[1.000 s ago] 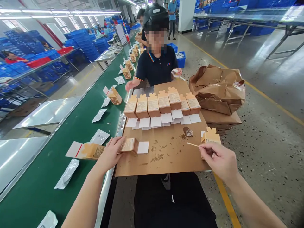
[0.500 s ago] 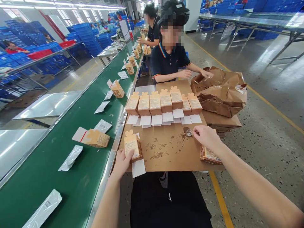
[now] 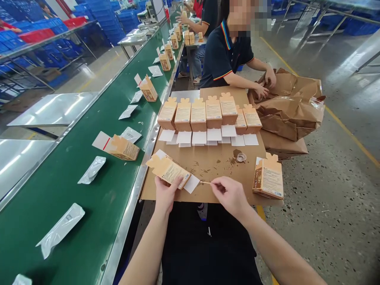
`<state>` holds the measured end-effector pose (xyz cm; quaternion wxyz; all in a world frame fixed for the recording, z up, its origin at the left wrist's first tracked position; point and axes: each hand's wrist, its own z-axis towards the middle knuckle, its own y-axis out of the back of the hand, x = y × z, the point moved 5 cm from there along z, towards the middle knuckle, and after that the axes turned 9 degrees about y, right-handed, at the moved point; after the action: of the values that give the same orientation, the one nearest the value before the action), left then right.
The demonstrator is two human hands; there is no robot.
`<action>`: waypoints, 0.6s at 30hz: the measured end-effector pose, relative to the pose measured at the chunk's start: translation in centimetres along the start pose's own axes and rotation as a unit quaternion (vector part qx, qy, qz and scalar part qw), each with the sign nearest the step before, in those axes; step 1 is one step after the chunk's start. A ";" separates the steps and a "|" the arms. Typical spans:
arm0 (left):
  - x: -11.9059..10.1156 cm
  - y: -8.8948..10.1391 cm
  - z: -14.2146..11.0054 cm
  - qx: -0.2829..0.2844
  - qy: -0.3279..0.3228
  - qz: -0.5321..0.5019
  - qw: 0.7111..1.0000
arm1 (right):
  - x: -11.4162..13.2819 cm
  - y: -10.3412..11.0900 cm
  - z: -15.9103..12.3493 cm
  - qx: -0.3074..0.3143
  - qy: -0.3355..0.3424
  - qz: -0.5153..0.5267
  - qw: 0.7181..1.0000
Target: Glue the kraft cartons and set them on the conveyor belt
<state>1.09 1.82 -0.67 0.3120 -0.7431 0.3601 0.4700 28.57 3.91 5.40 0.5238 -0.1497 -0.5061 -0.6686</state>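
In the head view, the left hand grips a tan-and-brown printed cardboard box over the flat brown cardboard sheet, while the right hand pinches a thin pale stick, tip at the box's white flap.

Bright, even, whitish light falls on my left hand and right hand, leaving only soft shadows. Well to the left of my left hand, long white streaks of glare cross a metal table, and the nearer steel rail gleams. Beyond my right hand, the floor has a pale sheen. Between my forearms, black trousers lose detail. Wide-angle distortion tilts the outer edges; far ahead, blue crates look soft.
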 end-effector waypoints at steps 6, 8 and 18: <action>0.8 0.3 0.5 -0.028 -0.006 0.068 0.997 | -1.0 -4.8 -0.9 0.027 -0.008 0.025 0.999; 0.8 0.3 0.3 -0.036 -0.017 0.077 0.996 | -1.3 -5.1 -1.0 0.032 -0.009 0.025 0.999; 1.9 -0.7 -2.6 -0.076 -0.132 0.209 0.966 | -1.3 -1.8 -2.5 -0.014 -0.030 0.009 0.999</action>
<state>3.48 -0.34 -1.34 0.1940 -0.6040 0.4263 0.6449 28.40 2.46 2.46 0.5125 -0.1817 -0.5111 -0.6657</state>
